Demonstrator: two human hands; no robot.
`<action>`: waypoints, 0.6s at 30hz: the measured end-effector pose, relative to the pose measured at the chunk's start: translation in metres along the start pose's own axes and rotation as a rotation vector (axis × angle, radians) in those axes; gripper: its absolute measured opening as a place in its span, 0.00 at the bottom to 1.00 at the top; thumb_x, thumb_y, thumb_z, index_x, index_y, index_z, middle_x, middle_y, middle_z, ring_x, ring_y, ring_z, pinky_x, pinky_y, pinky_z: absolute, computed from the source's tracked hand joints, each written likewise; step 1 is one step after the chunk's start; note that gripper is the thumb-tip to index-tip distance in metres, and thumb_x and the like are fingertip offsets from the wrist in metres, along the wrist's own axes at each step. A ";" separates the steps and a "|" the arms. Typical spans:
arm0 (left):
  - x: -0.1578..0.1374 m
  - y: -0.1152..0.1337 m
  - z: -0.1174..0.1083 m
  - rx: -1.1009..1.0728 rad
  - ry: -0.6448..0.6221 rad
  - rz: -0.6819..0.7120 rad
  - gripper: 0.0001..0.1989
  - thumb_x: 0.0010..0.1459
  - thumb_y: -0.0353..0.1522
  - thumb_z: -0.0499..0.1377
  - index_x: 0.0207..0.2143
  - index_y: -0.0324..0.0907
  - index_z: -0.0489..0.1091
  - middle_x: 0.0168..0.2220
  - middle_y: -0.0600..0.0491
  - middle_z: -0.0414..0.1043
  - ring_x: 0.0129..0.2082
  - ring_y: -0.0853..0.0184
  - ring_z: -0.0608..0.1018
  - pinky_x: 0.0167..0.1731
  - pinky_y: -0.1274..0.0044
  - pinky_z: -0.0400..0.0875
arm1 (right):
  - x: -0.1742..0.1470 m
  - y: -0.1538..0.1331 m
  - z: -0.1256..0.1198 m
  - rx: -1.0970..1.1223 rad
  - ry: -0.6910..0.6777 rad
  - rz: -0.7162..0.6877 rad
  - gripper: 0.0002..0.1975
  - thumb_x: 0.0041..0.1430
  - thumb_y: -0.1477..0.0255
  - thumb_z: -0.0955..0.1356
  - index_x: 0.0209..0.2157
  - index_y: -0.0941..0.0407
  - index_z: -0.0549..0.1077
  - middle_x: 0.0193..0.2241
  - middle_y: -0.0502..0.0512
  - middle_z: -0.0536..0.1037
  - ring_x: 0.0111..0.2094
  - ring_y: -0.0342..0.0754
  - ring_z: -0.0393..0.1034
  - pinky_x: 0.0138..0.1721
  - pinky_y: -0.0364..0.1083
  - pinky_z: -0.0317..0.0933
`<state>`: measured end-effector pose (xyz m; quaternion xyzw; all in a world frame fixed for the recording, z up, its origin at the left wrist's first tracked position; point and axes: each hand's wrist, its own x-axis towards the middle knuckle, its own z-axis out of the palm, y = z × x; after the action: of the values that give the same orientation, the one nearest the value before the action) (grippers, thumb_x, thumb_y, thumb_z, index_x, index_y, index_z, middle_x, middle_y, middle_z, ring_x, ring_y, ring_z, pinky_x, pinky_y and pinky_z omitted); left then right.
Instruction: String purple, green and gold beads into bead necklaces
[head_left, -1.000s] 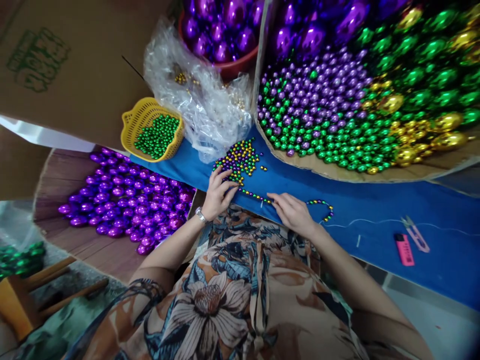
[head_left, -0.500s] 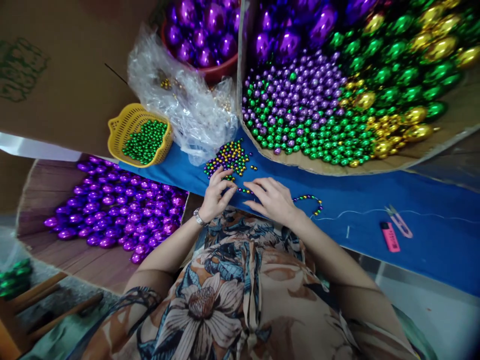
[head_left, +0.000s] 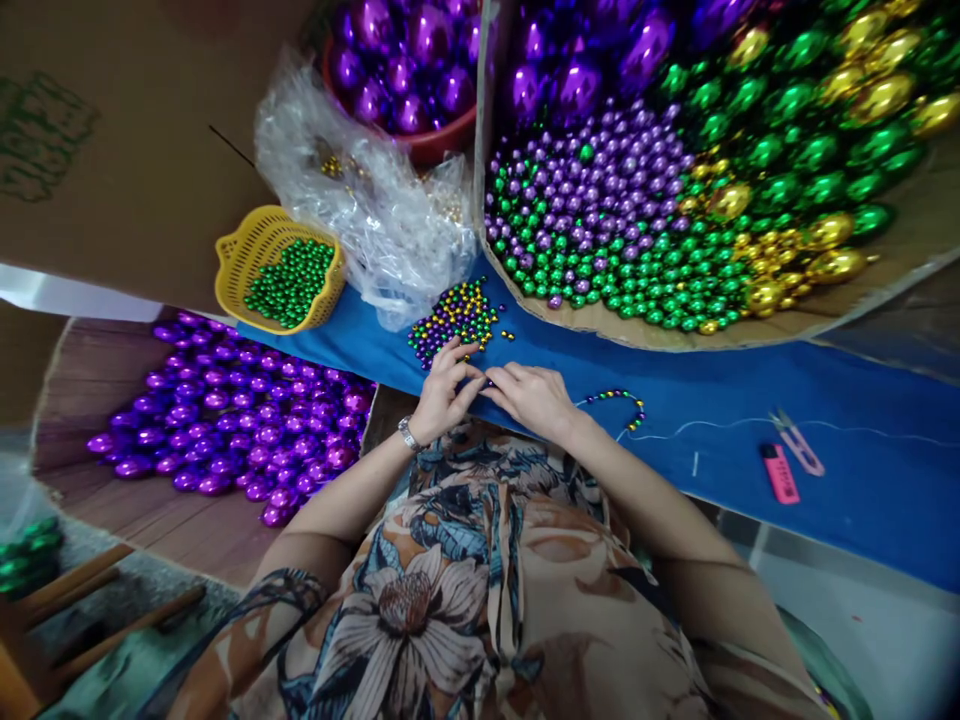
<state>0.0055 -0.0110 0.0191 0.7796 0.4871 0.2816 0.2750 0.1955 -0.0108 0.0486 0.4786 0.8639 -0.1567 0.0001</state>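
My left hand (head_left: 445,392), a metal-banded watch (head_left: 409,434) on its wrist, has thumb and index finger pinched together; what lies between them is too small to make out. Fingertip to fingertip with it, my right hand (head_left: 534,398) is closed on the bead strand, a dark bead showing at the tips. Past the right hand, a curved stretch of the bead strand (head_left: 616,394) in purple, green and gold lies on the blue cloth, with pale string (head_left: 720,423) trailing right. Just beyond my left fingers is a pile of loose small beads (head_left: 459,315) in the same colours.
A yellow basket (head_left: 225,262) of green beads stands left, beside a clear plastic bag (head_left: 375,240) and a red tub (head_left: 442,140) of purple balls. A cardboard box (head_left: 600,318) of mixed beads rises behind. Thread snips (head_left: 801,445) and a pink box-shaped item (head_left: 781,474) lie right.
My hands have come together, the left shifting slightly right. The right fingers have closed from a spread pose, and the beaded stretch seen between the hands is now mostly covered.
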 end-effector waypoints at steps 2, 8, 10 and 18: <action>0.000 -0.002 -0.004 0.001 -0.006 -0.011 0.11 0.64 0.38 0.54 0.34 0.42 0.71 0.55 0.47 0.69 0.64 0.58 0.63 0.62 0.59 0.60 | -0.005 0.009 -0.001 -0.010 -0.029 -0.013 0.20 0.70 0.59 0.55 0.43 0.53 0.73 0.36 0.55 0.77 0.32 0.44 0.71 0.29 0.43 0.48; -0.008 -0.026 -0.025 0.030 0.100 -0.086 0.10 0.63 0.39 0.54 0.34 0.43 0.70 0.55 0.47 0.69 0.62 0.58 0.65 0.62 0.58 0.59 | -0.068 0.082 -0.016 -0.124 -0.096 0.188 0.19 0.67 0.59 0.58 0.43 0.52 0.75 0.36 0.54 0.78 0.29 0.44 0.69 0.26 0.43 0.49; -0.010 -0.030 -0.027 0.038 0.100 -0.100 0.10 0.63 0.39 0.54 0.34 0.43 0.70 0.55 0.47 0.69 0.62 0.58 0.65 0.62 0.58 0.59 | -0.082 0.095 -0.024 -0.190 -0.121 0.244 0.18 0.66 0.60 0.59 0.40 0.53 0.77 0.33 0.56 0.78 0.30 0.47 0.69 0.27 0.43 0.51; -0.005 -0.008 -0.014 0.066 0.048 0.016 0.09 0.64 0.36 0.54 0.35 0.42 0.71 0.56 0.47 0.68 0.65 0.57 0.60 0.63 0.57 0.58 | -0.028 0.029 -0.005 -0.031 0.124 -0.100 0.19 0.69 0.62 0.59 0.53 0.53 0.73 0.38 0.55 0.80 0.38 0.46 0.70 0.38 0.44 0.60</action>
<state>-0.0110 -0.0102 0.0229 0.7853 0.4963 0.2860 0.2350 0.2356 -0.0184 0.0499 0.4435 0.8874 -0.1133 -0.0541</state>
